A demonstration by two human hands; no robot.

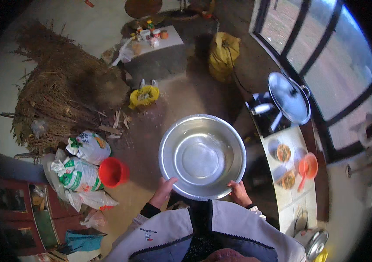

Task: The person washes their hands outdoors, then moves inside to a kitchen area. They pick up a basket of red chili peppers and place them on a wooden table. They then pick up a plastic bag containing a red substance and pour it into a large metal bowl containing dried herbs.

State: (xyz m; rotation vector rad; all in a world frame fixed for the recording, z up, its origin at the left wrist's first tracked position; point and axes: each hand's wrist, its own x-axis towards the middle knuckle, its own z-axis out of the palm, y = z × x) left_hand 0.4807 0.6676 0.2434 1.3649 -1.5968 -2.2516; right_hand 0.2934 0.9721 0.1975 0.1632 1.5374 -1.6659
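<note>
A wide, shiny metal basin (200,160) is held level in front of my body, over the floor. No food or object shows inside it; its bottom has a round stamped ring. My left hand (164,191) grips the near left rim, the thumb lying over the edge. On the near right rim my right hand (239,192) is closed the same way. The fingers under the rim are hidden on both sides.
At right, a tiled counter (287,198) holds two patterned bowls, an orange bowl (308,166) and a lidded wok (288,98). Brushwood (63,91) is heaped at left, near white sacks (79,174) and a red bucket (113,172). Yellow bags (144,96) stand beyond.
</note>
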